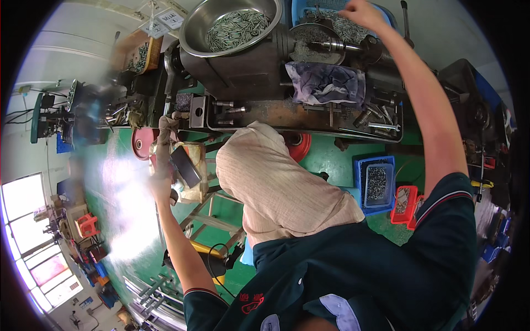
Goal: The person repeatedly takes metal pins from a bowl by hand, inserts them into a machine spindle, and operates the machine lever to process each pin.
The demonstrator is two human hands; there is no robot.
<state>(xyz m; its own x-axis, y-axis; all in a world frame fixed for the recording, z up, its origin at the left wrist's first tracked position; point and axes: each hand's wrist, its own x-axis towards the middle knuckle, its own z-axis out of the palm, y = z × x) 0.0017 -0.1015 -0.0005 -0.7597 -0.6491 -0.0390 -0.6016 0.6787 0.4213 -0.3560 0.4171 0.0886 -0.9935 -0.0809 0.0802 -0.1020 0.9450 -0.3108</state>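
At the left, my left hand [160,188] is closed round the end of a long lever [164,140] that seems wrapped in brown cloth; the grip is slightly blurred. My right hand [361,15] is raised at the far side, over a blue basket [301,8] of small metal parts. Its fingers are drawn together, and whatever they may hold is too small to make out. Between the hands stands a lathe-like machine [237,74], its spindle [331,45] beside a round pan of metal chips. A steel bowl [190,30] of greenish metal pins sits on top.
A stained rag [326,83] drapes over the machine's front. Below it, a metal tray [265,113] carries tool holders and a wrench [385,127]. On the green floor are a blue crate [359,185] and red bins [403,203]. A phone [186,166] lies near my left hand.
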